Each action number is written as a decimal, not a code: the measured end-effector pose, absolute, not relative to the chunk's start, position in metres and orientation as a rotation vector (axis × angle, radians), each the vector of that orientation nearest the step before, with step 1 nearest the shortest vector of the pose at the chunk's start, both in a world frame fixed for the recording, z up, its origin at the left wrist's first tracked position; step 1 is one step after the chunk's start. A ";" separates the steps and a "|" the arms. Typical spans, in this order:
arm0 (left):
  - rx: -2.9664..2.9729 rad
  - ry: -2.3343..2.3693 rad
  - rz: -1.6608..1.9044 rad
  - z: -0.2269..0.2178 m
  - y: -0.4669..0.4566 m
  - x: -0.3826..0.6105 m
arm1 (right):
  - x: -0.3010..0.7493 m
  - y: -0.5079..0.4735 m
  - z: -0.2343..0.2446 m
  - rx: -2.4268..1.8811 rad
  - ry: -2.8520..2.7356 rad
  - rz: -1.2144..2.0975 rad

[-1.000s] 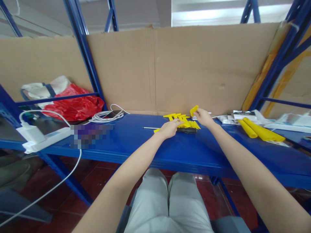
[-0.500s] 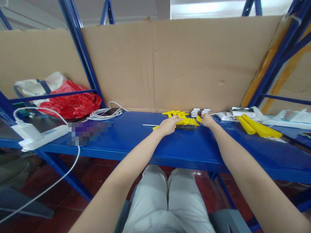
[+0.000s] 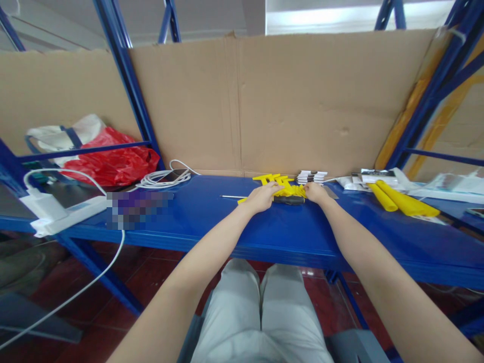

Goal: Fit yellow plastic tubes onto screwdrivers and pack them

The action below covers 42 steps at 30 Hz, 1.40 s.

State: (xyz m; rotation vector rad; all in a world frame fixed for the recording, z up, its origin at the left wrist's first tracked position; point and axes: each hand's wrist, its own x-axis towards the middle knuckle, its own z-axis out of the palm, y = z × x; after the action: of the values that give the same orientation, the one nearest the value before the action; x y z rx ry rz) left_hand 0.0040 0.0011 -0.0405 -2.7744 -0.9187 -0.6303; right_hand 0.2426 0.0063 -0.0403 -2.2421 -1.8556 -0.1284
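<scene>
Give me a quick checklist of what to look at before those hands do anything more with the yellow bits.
1. Both hands at the pile: ok; left hand and right hand flank the yellow plastic pieces.
2. Grip on a piece: cannot tell; fingers hide it.
3. Screwdriver out of the way: not ok; it lies along the pile's near side, between the hands.
4. Stack of small white parts within reach: ok; it sits just behind the right hand.
</scene>
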 end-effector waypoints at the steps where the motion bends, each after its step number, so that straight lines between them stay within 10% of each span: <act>1: -2.775 -0.921 -0.628 -0.040 0.001 0.004 | 0.243 0.006 -0.040 -2.232 -1.869 -0.131; 30: -2.769 -0.946 -0.635 -0.038 -0.003 0.004 | 0.247 0.016 -0.039 -1.860 -1.884 -0.160; 42: -2.750 -0.900 -0.911 -0.040 0.004 0.005 | 0.198 0.001 -0.020 -1.198 -1.577 0.630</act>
State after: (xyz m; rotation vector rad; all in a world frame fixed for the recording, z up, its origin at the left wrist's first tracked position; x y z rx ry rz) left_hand 0.0052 0.0039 -0.0404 -2.7505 -0.8999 -0.9107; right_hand 0.1976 0.0007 -0.0196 -1.1978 -1.5770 0.6298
